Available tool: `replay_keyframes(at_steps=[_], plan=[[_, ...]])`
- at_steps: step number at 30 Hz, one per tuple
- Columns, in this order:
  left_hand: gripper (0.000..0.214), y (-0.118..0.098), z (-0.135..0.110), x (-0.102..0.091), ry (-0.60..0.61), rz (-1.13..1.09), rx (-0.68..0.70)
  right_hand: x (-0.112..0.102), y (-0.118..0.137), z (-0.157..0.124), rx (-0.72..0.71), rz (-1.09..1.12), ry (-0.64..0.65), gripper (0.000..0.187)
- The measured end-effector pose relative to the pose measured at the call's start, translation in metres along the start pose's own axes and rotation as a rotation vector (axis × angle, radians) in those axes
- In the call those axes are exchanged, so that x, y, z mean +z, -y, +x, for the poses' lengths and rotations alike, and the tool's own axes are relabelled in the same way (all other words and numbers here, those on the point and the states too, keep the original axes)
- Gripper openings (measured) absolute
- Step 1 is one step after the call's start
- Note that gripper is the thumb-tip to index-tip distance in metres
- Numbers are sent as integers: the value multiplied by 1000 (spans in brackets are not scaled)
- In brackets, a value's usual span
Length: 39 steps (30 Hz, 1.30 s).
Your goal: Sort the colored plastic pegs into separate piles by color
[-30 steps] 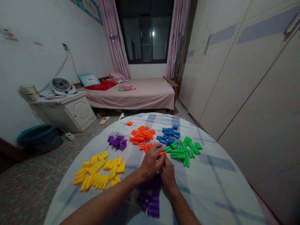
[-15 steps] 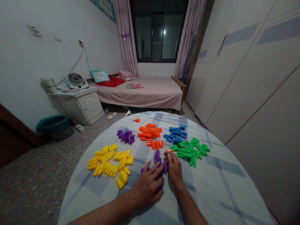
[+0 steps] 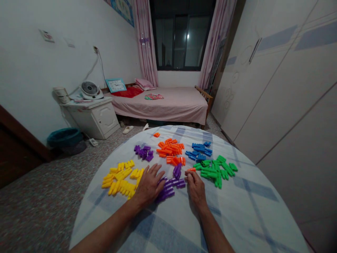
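Observation:
My left hand (image 3: 149,184) lies spread, palm down, between the yellow plastic pieces (image 3: 116,181) and the near purple pieces (image 3: 166,192), covering part of the yellow group. Its fingers are apart and hold nothing that I can see. Closed in a pinch, my right hand (image 3: 196,189) grips a small orange plastic piece (image 3: 192,169) at its fingertips. That piece ends close beside the green pieces (image 3: 217,170). Another purple clump (image 3: 177,171) stands out between the two hands, near the orange pile (image 3: 171,147).
Blue pieces (image 3: 198,151) and a farther purple group (image 3: 143,153) lie across the round table (image 3: 244,218), which has a checked cloth. A lone orange piece (image 3: 156,135) is near the far edge. Beyond are a bed (image 3: 168,105), a white cabinet (image 3: 102,117) and a wardrobe (image 3: 276,88).
My left hand has moved left and away from the near purple pieces, uncovering them; it now overlaps the yellow group. My right hand stays in place with the orange piece. The view has shifted slightly.

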<state>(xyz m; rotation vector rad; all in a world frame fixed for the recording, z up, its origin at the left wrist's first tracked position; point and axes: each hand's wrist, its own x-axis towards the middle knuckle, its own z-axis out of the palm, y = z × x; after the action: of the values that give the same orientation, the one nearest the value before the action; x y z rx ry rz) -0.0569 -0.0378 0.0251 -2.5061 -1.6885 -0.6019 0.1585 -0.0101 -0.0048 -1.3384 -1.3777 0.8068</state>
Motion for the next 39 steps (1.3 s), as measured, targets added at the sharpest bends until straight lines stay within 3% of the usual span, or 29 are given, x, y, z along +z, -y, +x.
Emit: replay_keyframes(at_steps=[5, 9, 14, 22, 25, 29, 32, 35, 39], plan=[[28, 22, 2, -19, 86, 122, -132, 0, 3, -1, -26, -44, -3, 32], [31, 30, 4, -25, 123, 163, -131, -1, 5, -2, -17, -52, 1, 31], [23, 38, 1, -22, 287, 110, -101, -1, 5, -1, -19, -87, 10, 29], [22, 22, -22, -45, 379, -21, -97, -2, 7, -2, -34, -137, 14, 31], [34, 10, -30, -49, 373, -42, -128, -1, 3, 0, -46, -149, 23, 32], [74, -7, -27, -38, 306, -38, -68, -1, 1, 1, -57, -146, 28, 31], [95, -18, -16, -22, 367, -73, 35, -1, 3, 0, -65, -139, 30, 31], [83, -19, -4, -6, 382, -102, 80, -2, 4, -2, -74, -120, 33, 30], [62, -4, 6, 7, 305, -110, 117, -3, 2, -3, -93, -103, 44, 28]])
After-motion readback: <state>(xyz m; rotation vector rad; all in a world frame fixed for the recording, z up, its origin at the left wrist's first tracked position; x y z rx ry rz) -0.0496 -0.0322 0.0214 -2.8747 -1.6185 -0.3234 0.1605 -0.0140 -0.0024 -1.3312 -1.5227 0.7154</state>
